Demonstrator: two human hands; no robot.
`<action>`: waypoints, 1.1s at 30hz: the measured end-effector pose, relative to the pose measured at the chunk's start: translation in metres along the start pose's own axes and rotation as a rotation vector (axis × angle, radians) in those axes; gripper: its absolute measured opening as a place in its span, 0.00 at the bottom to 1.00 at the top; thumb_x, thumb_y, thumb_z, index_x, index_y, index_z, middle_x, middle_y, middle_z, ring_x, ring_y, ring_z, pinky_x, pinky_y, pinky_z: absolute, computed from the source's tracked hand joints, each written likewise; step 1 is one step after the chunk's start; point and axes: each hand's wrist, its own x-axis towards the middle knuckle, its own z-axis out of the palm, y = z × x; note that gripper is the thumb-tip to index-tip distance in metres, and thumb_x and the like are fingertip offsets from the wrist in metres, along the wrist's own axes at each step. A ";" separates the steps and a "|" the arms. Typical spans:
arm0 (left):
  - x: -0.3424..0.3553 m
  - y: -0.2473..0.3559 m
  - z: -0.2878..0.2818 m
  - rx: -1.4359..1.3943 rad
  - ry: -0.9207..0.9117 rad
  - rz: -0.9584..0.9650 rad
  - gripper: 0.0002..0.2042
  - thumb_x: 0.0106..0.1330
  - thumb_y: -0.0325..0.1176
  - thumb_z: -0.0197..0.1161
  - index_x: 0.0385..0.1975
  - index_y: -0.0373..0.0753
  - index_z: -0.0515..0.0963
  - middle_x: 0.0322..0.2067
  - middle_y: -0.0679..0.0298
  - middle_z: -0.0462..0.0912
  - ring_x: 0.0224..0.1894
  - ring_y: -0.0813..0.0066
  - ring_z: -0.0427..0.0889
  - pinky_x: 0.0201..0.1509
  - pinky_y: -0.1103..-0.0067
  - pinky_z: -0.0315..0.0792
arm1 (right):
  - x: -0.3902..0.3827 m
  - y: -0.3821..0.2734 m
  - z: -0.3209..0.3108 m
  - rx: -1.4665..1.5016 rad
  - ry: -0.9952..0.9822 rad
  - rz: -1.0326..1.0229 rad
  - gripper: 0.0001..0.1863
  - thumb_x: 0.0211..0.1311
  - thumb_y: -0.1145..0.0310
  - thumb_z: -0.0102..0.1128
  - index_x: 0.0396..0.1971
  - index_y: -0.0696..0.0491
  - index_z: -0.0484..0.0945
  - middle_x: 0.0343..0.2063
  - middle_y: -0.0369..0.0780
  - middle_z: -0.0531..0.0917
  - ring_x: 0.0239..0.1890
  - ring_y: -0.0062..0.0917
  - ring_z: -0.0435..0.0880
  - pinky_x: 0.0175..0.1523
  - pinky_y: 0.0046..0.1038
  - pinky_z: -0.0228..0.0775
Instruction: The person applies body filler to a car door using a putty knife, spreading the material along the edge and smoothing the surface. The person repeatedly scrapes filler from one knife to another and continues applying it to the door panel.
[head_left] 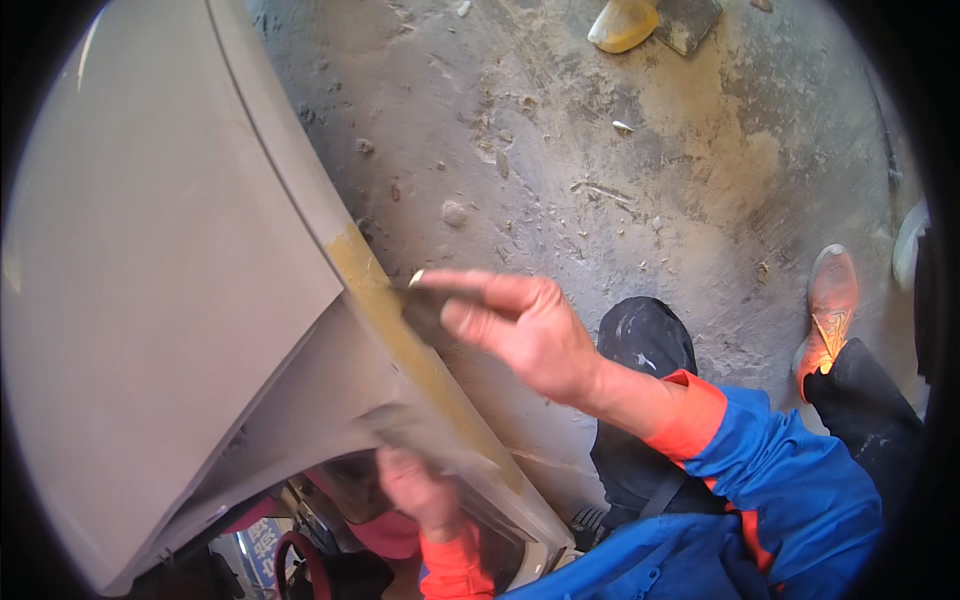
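A wide grey car body panel [170,220] fills the left side, with a dark seam along its right. Beside the seam, a yellowish filler strip [420,365] runs along the narrow edge of the bodywork. My right hand [535,330] pinches a dark flat spreader [430,312] between thumb and fingers, over the strip's upper part; whether it touches is unclear. Lower down, my left hand [415,488] is smeared by motion above the car's opening. A thin greyish blade [393,424] shows at its fingertips, and the fingers look closed on it.
Through the opening show a dark red steering wheel [303,565] and a pink object [390,535]. The rough concrete floor [520,150] carries debris. A yellowish rounded piece [624,24] lies beside a dark flat plate [688,22]. At right is another person's orange-brown shoe [833,285].
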 end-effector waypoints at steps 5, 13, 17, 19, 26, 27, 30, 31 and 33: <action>-0.014 0.009 0.025 -0.394 -0.098 -0.129 0.24 0.82 0.46 0.48 0.64 0.31 0.69 0.56 0.59 0.79 0.55 0.72 0.78 0.61 0.75 0.72 | -0.041 -0.018 0.023 -0.336 -0.475 -0.163 0.21 0.62 0.84 0.64 0.54 0.50 0.86 0.48 0.41 0.85 0.52 0.29 0.83 0.60 0.25 0.72; -0.016 0.027 0.025 -0.362 -0.016 -0.022 0.22 0.82 0.47 0.49 0.60 0.33 0.71 0.50 0.62 0.81 0.50 0.75 0.81 0.56 0.77 0.74 | -0.060 -0.022 -0.024 -0.719 -0.599 -0.051 0.17 0.61 0.79 0.62 0.48 0.48 0.88 0.34 0.43 0.83 0.41 0.37 0.85 0.46 0.35 0.77; -0.013 0.023 0.034 -0.113 0.077 -0.010 0.19 0.81 0.47 0.51 0.55 0.35 0.73 0.40 0.65 0.83 0.33 0.84 0.79 0.31 0.87 0.71 | -0.049 -0.032 -0.036 -0.906 -0.131 -0.162 0.13 0.62 0.80 0.62 0.43 0.50 0.88 0.30 0.41 0.82 0.34 0.32 0.83 0.41 0.32 0.75; -0.013 0.020 0.043 0.013 0.135 0.071 0.17 0.81 0.43 0.53 0.53 0.34 0.73 0.38 0.64 0.83 0.29 0.84 0.78 0.26 0.87 0.70 | -0.044 -0.029 -0.030 -0.751 -0.035 -0.261 0.09 0.62 0.80 0.64 0.41 0.54 0.86 0.32 0.41 0.83 0.35 0.29 0.83 0.41 0.29 0.75; -0.026 0.015 0.058 0.234 0.154 0.138 0.13 0.80 0.36 0.54 0.49 0.30 0.75 0.38 0.61 0.83 0.32 0.78 0.82 0.29 0.82 0.77 | -0.041 -0.009 0.014 -0.628 -0.046 -0.411 0.08 0.56 0.81 0.70 0.36 0.55 0.84 0.28 0.42 0.83 0.27 0.34 0.83 0.32 0.31 0.75; -0.028 0.012 0.057 0.224 0.157 0.187 0.13 0.80 0.36 0.54 0.49 0.29 0.75 0.37 0.61 0.83 0.32 0.78 0.81 0.29 0.82 0.77 | -0.041 -0.006 0.015 -0.652 -0.019 -0.473 0.08 0.56 0.80 0.70 0.35 0.55 0.84 0.28 0.42 0.83 0.27 0.34 0.83 0.32 0.31 0.75; -0.035 -0.001 0.047 0.264 0.159 0.193 0.12 0.79 0.34 0.53 0.46 0.29 0.74 0.36 0.59 0.83 0.30 0.76 0.81 0.30 0.80 0.78 | -0.036 0.004 0.004 -0.747 0.085 -0.510 0.07 0.57 0.79 0.70 0.35 0.55 0.84 0.28 0.41 0.83 0.28 0.31 0.82 0.34 0.29 0.74; -0.030 -0.007 0.040 0.355 0.173 0.350 0.12 0.79 0.33 0.53 0.49 0.28 0.74 0.38 0.58 0.82 0.31 0.76 0.80 0.30 0.80 0.77 | -0.032 0.010 -0.003 -0.766 0.106 -0.517 0.07 0.59 0.79 0.70 0.37 0.56 0.83 0.29 0.40 0.84 0.29 0.28 0.82 0.35 0.28 0.74; -0.023 -0.011 0.017 0.332 0.290 0.353 0.14 0.79 0.31 0.50 0.55 0.26 0.73 0.44 0.56 0.82 0.37 0.71 0.82 0.36 0.78 0.79 | -0.016 0.028 -0.023 -0.613 0.140 -0.334 0.08 0.61 0.77 0.70 0.40 0.56 0.82 0.30 0.37 0.84 0.31 0.22 0.83 0.38 0.26 0.74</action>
